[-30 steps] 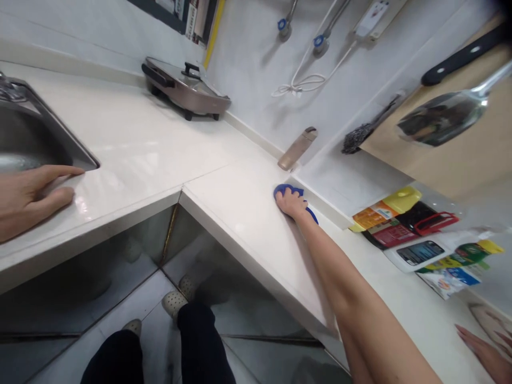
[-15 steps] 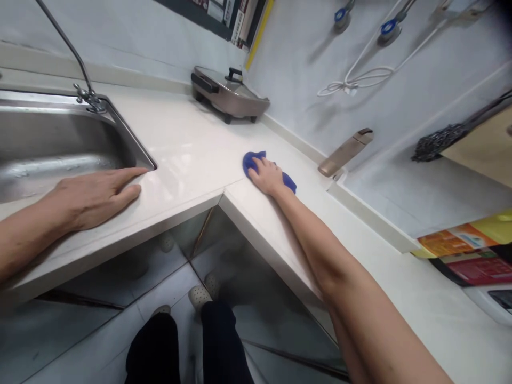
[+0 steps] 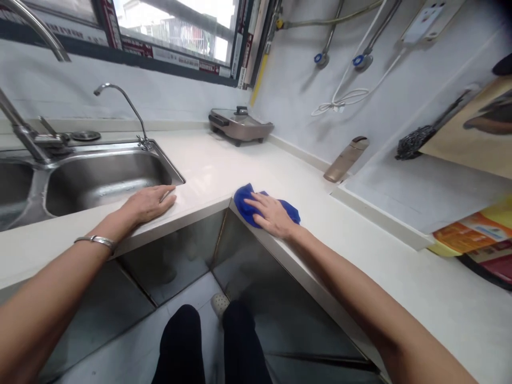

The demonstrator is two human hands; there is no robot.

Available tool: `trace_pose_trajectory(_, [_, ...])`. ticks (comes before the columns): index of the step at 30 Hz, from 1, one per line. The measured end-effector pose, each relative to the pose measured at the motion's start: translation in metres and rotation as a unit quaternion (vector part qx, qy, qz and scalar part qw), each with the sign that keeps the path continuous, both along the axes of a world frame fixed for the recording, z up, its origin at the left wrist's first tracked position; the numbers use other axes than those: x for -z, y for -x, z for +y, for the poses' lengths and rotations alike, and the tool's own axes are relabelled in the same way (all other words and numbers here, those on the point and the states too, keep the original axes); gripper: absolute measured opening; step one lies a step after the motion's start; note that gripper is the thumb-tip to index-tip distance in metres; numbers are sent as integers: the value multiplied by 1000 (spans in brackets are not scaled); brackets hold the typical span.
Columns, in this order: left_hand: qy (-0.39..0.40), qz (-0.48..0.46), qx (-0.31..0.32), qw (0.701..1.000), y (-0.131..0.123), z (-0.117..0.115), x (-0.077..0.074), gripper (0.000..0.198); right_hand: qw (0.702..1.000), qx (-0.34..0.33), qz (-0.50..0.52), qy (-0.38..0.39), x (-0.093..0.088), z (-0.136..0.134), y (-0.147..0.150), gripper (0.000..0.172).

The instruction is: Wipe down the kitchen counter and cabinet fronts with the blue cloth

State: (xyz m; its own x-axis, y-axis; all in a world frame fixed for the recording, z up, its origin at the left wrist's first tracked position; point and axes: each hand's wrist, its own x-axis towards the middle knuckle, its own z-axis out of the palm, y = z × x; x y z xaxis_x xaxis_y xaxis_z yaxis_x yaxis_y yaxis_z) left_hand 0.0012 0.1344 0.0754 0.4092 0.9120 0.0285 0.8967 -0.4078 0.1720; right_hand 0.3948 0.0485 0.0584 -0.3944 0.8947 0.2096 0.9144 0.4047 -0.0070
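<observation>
Dark-trousered legs (image 3: 212, 346) fill the bottom centre of the frame, under the inner corner of a white L-shaped countertop (image 3: 208, 165), as 2 bare forearms reach in from the lower left and lower right. A metal bracelet (image 3: 98, 241) circles the left wrist. Just left of centre, the left hand (image 3: 150, 202) lies palm down on the counter edge, fingers released and straight, their tips at the near right corner of the steel sink (image 3: 104, 178). Just right of centre, the right hand (image 3: 272, 216) presses flat on a blue cloth (image 3: 245, 200), fingers spread and uncurled, grasping nothing; the cloth sits bunched at the very corner of the counter, showing on both sides of the hand. Colourful packets (image 3: 468, 237) lie at the right edge. Further back, a tan bottle (image 3: 346, 159) lies on its side by the right wall, a thin faucet (image 3: 132, 109) rises behind the sink, and a lidded electric skillet (image 3: 240, 124) stands in the far corner beneath the window (image 3: 176, 26) at the upper centre
</observation>
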Motion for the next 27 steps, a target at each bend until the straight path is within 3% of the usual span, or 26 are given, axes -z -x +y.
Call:
trace_pose_trajectory(9, [-13, 104, 43, 994, 5, -28, -4, 109, 998, -18, 57, 3, 7, -149, -63, 56])
trace_pose_trajectory(13, [-26, 134, 54, 989, 7, -23, 4, 115, 998, 11, 61, 3, 13, -217, -101, 55])
trace_pose_trajectory(16, [-38, 119, 46, 991, 8, -16, 12, 106, 998, 21, 54, -14, 16, -247, -116, 58])
trace_pose_trajectory(18, [-51, 100, 37, 993, 8, -13, 15, 100, 998, 23, 47, -16, 16, -249, -116, 61])
trace_pose_trajectory(21, [-55, 86, 30, 994, 7, -18, 15, 98, 999, 25, 39, -14, 17, -225, -105, 64])
trace_pose_trajectory(27, [-21, 82, 28, 996, 0, -34, 5, 99, 999, -7, 29, -25, 19, -123, -67, 60])
